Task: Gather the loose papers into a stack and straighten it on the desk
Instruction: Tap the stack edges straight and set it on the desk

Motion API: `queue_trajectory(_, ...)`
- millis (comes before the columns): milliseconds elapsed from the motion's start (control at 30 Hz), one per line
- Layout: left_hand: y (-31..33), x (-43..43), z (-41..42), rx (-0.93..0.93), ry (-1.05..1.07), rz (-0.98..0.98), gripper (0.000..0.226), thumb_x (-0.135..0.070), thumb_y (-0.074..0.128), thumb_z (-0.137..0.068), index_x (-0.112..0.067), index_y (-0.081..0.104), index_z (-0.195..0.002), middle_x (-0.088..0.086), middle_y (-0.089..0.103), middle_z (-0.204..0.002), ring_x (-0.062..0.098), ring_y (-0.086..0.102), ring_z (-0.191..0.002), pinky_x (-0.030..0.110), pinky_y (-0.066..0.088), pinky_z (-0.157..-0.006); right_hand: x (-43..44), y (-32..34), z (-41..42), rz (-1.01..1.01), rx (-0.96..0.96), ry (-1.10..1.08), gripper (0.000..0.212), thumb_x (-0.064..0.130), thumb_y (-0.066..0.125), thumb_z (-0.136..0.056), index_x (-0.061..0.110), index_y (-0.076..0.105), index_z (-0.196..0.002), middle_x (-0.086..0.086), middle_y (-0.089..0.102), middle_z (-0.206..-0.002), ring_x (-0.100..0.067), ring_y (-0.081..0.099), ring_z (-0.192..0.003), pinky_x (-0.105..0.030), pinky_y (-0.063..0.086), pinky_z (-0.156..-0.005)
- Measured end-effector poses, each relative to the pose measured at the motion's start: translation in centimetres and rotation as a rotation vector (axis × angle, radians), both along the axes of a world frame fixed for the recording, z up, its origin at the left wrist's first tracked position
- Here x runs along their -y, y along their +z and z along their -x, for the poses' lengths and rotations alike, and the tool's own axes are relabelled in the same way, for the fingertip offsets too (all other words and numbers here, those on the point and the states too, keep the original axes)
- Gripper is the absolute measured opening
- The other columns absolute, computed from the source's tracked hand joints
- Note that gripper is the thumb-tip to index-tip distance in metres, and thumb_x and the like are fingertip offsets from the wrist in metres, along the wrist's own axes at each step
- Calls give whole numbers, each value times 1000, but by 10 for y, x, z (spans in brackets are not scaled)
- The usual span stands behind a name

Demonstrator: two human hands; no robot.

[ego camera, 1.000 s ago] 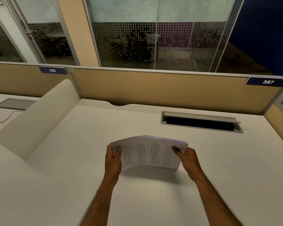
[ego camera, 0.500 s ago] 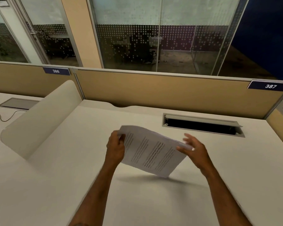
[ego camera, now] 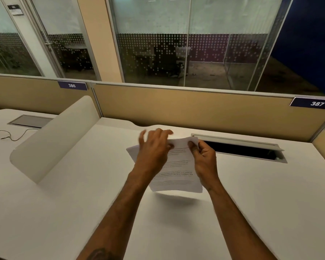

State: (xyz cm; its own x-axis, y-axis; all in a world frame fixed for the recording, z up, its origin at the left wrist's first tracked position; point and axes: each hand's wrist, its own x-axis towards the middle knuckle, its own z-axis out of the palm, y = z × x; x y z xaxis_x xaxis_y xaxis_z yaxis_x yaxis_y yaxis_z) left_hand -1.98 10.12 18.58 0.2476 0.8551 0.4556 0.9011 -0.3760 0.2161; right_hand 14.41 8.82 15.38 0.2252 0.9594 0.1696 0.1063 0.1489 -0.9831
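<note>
While the gathering looks done, with no loose sheets visible elsewhere on the pale white desk (ego camera: 251, 212), straightening remains. The thin stack of white printed papers (ego camera: 174, 171) hangs tilted above the desk. The right hand (ego camera: 204, 158) pinches its far edge; the left hand (ego camera: 152, 151) lies over it, fingers spread, gripping nothing. Half a second earlier, the left held it and the right was open.

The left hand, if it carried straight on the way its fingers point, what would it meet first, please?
The left hand points away and slightly right, over the papers. Beyond its fingers lies bare desk, then probably the tan partition; depth is unclear.
</note>
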Motion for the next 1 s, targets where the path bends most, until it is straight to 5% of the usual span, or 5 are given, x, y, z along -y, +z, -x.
queue_trajectory(133, -26, 6, 38, 487, 253, -60, 73, -34, 70, -87, -21, 33, -149, 8, 42, -152, 25, 35, -143, 45, 4, -120, 1, -8, -10, 13, -130, -19, 21, 38, 52, -97, 27, 69, -103, -1, 74, -87, -24, 71, -78, -39, 60, -65)
queue_trajectory(200, -35, 12, 47, 869, 166, 172, 71, -39, 67, -90, -27, 30, -149, 0, 44, -150, 20, 48, -133, 36, 38, -113, 3, -10, -13, 14, -164, -15, 22, 37, 51, -98, 26, 68, -105, 0, 74, -87, -22, 70, -77, -36, 59, -64)
queue_trajectory(267, -42, 18, 48, 1113, 25, 394, 40, -40, 55, -96, -31, 49, -134, -4, 61, -132, 19, 65, -111, 19, 59, -75, 3, -11, -13, 11, -175, -2, 22, 37, 50, -98, 25, 68, -105, 3, 74, -86, -19, 70, -75, -30, 59, -62)
queue_trajectory(533, -81, 33, 37, 1278, 57, 413, 24, -28, 36, -106, -12, 52, -112, 1, 64, -94, 15, 70, -79, 23, 58, -64, 7, -28, -7, 27, -149, 62, 26, 44, 52, -91, 28, 67, -104, -1, 74, -91, -23, 72, -80, -33, 60, -65)
queue_trajectory(1000, -157, 35, 44, 1127, 205, 509, 26, -27, 34, -107, -15, 54, -117, 5, 64, -110, 20, 66, -100, 21, 57, -67, 14, -88, -22, 263, -51, 123, 15, 27, 55, -97, 35, 68, -99, 15, 76, -94, -8, 72, -86, -21, 58, -69)
